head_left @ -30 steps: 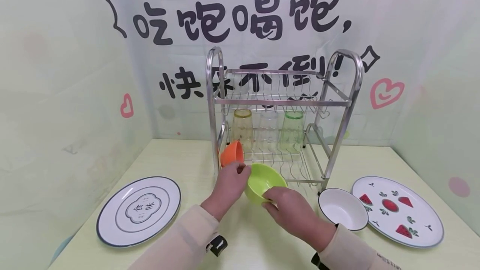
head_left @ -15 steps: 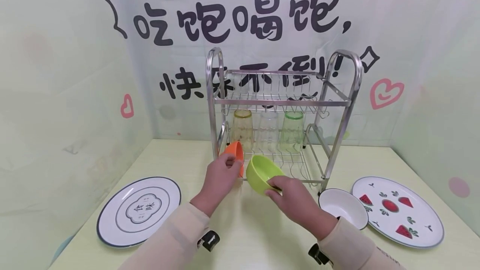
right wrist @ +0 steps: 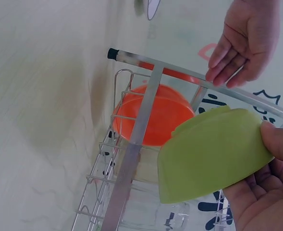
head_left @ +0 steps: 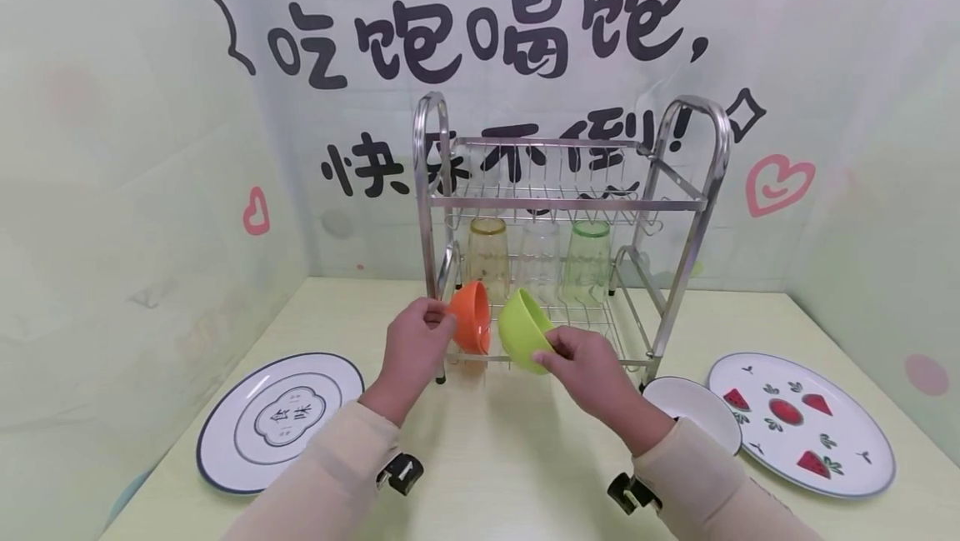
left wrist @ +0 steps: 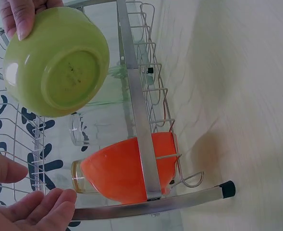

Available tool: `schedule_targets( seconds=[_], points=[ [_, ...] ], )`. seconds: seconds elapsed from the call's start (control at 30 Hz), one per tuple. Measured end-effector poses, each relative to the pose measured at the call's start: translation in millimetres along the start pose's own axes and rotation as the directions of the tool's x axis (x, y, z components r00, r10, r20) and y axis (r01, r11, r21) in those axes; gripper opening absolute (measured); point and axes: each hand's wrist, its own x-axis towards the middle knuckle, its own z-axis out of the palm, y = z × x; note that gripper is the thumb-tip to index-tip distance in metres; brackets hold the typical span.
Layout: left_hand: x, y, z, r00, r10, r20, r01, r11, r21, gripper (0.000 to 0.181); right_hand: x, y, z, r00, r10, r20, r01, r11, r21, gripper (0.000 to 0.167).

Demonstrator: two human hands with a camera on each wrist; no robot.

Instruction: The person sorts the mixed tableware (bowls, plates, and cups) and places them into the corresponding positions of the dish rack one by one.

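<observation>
My right hand (head_left: 592,370) grips the rim of a lime-green bowl (head_left: 522,331), thumb on one side and fingers on the other. The bowl is tilted on its side, apart from the table, in front of the lower tier of a metal dish rack (head_left: 566,205). An orange bowl (head_left: 470,320) stands on its edge at the left end of that tier. Beside it is my left hand (head_left: 415,349), which holds nothing; the left wrist view shows its thumb and fingers (left wrist: 50,209) apart. That view also shows the green bowl's round base (left wrist: 73,79).
Behind the bowls, amber (head_left: 489,257), clear (head_left: 538,262) and green (head_left: 588,262) glasses stand upside down on the lower tier. A blue-rimmed plate (head_left: 281,423) lies at left. At right, a white bowl (head_left: 693,408) sits by a watermelon-patterned plate (head_left: 802,424).
My left hand has let go of the green bowl and drawn left, past the orange bowl. My right hand has lifted the green bowl toward the rack and tipped it further onto its side.
</observation>
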Motion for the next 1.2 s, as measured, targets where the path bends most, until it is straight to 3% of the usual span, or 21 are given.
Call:
schedule_targets(
  seconds=[0.27, 0.5, 0.87, 1.2],
  points=[
    [7.0, -2.4, -7.9, 0.995, 0.015, -0.099, -0.014, 1.0, 0.004, 0.019, 12.3, 7.1, -0.2, 0.993, 0.101, -0.052, -0.095, 0.989, 0.114, 0.011],
    [14.6, -3.9, -12.6, 0.99, 0.05, -0.132, -0.048, 0.999, 0.019, 0.024, 21.4, 7.1, 1.3, 0.975, 0.211, -0.066, -0.192, 0.957, 0.217, 0.018],
    [29.5, -10.5, -13.4, 0.995, 0.05, -0.086, -0.048, 0.998, 0.028, 0.042, 39.0, 9.0, 11.7, 0.953, 0.294, -0.072, -0.26, 0.917, 0.303, 0.019],
    [40.9, -7.6, -9.7, 0.996, 0.067, -0.059, -0.065, 0.997, 0.035, 0.041, 50.1, 7.5, 17.0, 0.93, 0.367, -0.037, -0.324, 0.861, 0.391, 0.021]
  ],
)
